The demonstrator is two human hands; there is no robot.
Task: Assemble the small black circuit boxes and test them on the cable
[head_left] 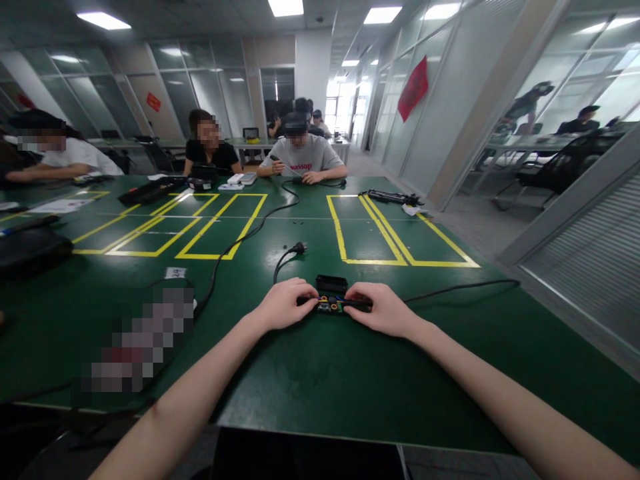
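While fingers hide exact contact, left hand (290, 305) and right hand (381, 308) each pinch a black end of the small open circuit-board unit with coloured wires (330, 306), between them over the dark green table (320, 380). Black rectangular plastic shell (331, 283) just behind; interior too dark.

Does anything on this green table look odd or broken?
One oddity: between the left hand and right hand, a circuit board sits exposed rather than enclosed, a black shell just beyond it. No damage shows.
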